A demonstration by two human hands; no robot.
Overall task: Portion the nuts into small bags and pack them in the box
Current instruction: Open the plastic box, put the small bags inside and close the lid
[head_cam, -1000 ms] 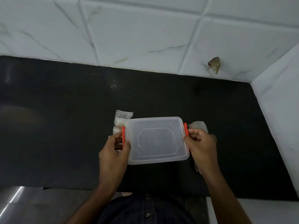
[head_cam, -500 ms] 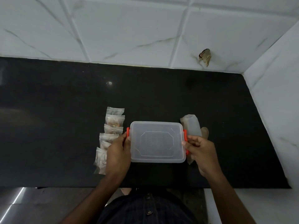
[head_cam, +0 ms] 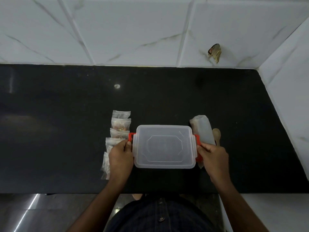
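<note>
A black countertop (head_cam: 66,131) runs below a white marble-tiled wall (head_cam: 133,30); near its front edge sits the translucent box (head_cam: 164,146), lid on, with orange clips at both ends; the left hand (head_cam: 120,159) pinches the left clip (head_cam: 131,137) between thumb and fingertips; the right hand (head_cam: 213,159) curls its fingers around the right clip (head_cam: 198,143); a rolled white bag (head_cam: 202,129) lies just right of the box, a wooden spoon (head_cam: 216,135) beside it; a row of small filled bags (head_cam: 119,131) lies left of the box, partly under the left hand.
</note>
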